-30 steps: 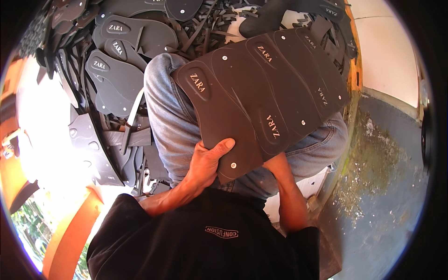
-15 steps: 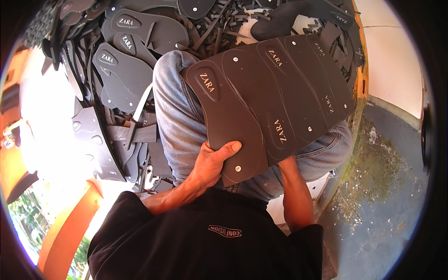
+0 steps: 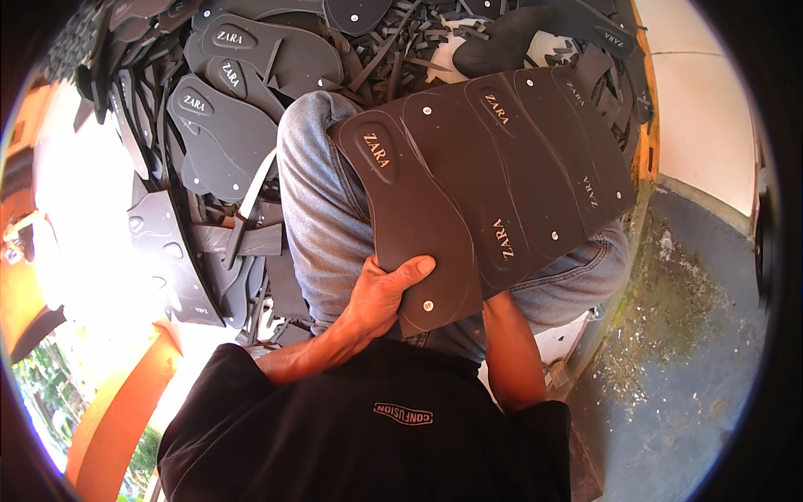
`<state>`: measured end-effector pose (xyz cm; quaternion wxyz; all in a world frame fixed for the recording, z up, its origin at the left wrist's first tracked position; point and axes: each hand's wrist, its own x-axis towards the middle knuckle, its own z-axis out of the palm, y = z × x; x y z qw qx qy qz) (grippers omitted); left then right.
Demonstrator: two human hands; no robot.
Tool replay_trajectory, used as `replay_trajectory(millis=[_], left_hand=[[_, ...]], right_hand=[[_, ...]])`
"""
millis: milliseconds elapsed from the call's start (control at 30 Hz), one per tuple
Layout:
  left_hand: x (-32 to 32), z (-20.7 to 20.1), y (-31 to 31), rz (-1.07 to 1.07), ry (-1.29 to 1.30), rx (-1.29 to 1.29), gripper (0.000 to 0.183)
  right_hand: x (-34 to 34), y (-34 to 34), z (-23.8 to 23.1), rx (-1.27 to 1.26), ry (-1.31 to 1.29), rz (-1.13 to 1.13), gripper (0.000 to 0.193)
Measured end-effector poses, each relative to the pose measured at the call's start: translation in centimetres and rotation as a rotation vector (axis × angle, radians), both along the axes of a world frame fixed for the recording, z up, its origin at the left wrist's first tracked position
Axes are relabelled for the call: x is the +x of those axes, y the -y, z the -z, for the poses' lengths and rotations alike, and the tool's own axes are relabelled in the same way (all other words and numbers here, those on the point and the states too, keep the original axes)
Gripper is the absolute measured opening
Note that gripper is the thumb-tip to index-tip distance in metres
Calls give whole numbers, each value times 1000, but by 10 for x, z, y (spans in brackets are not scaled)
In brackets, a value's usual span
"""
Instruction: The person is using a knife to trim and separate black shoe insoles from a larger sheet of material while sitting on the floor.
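A dark sheet of sandal soles point(image 3: 443, 222) lies tilted across my thighs, its sole outlines pressed or cut in, with light lettering and small round white stickers. My left hand point(image 3: 386, 291) grips its near left corner, thumb on top and the other fingers underneath. The sole at the left edge point(image 3: 422, 226) is partly set apart from the rest by a curved line. My right forearm point(image 3: 512, 356) reaches under the sheet's near edge, which hides the right hand and its fingers. Whether it holds anything cannot be seen.
Cut soles point(image 3: 222, 138) lie piled to the left beyond my knee. Dark offcut strips point(image 3: 410, 54) are heaped at the far side. A knife-like tool with a pale strip point(image 3: 251, 201) rests by my left knee. At right is a stained blue-grey floor point(image 3: 686, 335).
My right forearm has shifted a little left and farther under the sheet. The sheet has moved very slightly with my left hand, which keeps its grip.
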<state>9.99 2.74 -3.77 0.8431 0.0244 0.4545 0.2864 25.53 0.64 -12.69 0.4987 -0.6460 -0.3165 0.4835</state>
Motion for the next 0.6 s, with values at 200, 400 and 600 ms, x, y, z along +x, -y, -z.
replay_trajectory(millis=[200, 400, 600], left_hand=[[0, -1, -1, -22, 15, -11, 20], [-1, -1, -1, -29, 47, -12, 18], [-2, 0, -1, -37, 55, -18, 17]], right_hand=[[-7, -12, 0, -3, 26, -9, 27], [-11, -20, 1, -3, 53, -27, 24], [-12, -28, 2, -5, 70, -40, 22]])
